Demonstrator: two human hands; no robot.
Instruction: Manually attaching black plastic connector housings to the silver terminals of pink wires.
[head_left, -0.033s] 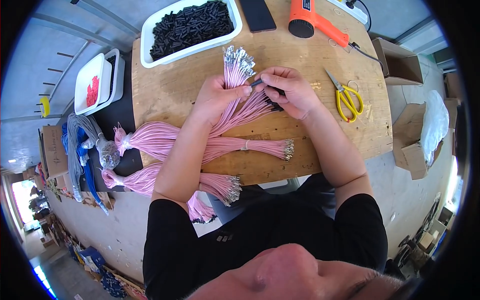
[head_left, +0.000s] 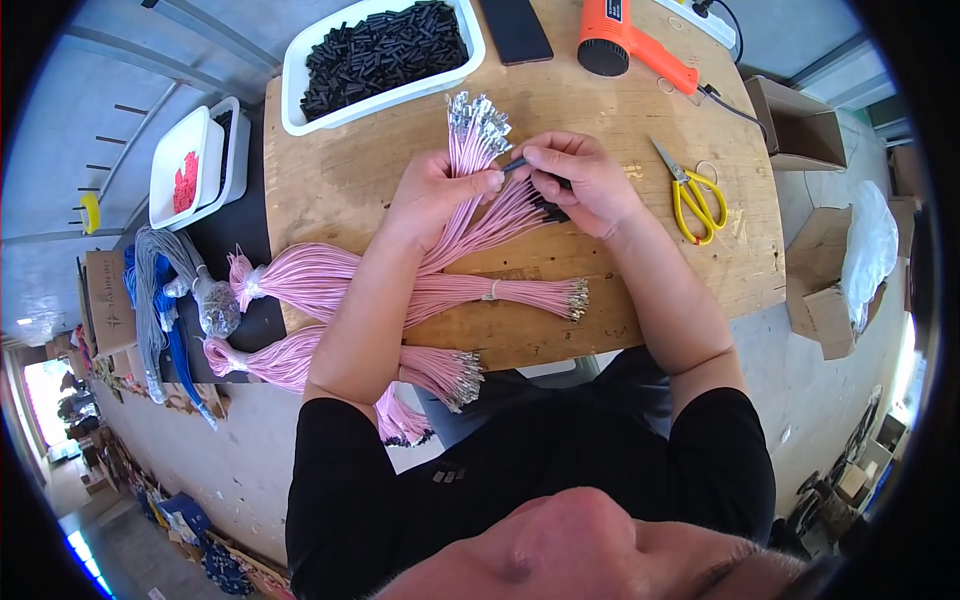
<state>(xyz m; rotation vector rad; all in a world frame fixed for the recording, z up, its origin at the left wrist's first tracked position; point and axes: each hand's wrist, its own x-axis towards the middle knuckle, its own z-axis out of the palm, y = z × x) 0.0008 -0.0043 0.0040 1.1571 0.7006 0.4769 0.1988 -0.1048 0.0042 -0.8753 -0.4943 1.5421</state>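
My left hand is closed around a bundle of pink wires, whose silvery metal terminals fan out above the fist. Between the thumb and fingertips of my right hand is a short black sleeve, its end close to my left thumb. More dark pieces show partly beneath the right fingers; I cannot count them. Below that hand, other pink wires end in black sleeves. A tied pink wire bundle with bare terminals lies across the table under my left forearm, and another bundle hangs nearer my lap.
A white tub of black sleeves stands at the far left, beside a phone. An orange heat gun and yellow-handled scissors lie to the right. Smaller tubs, grey cables and cardboard boxes surround the wooden table.
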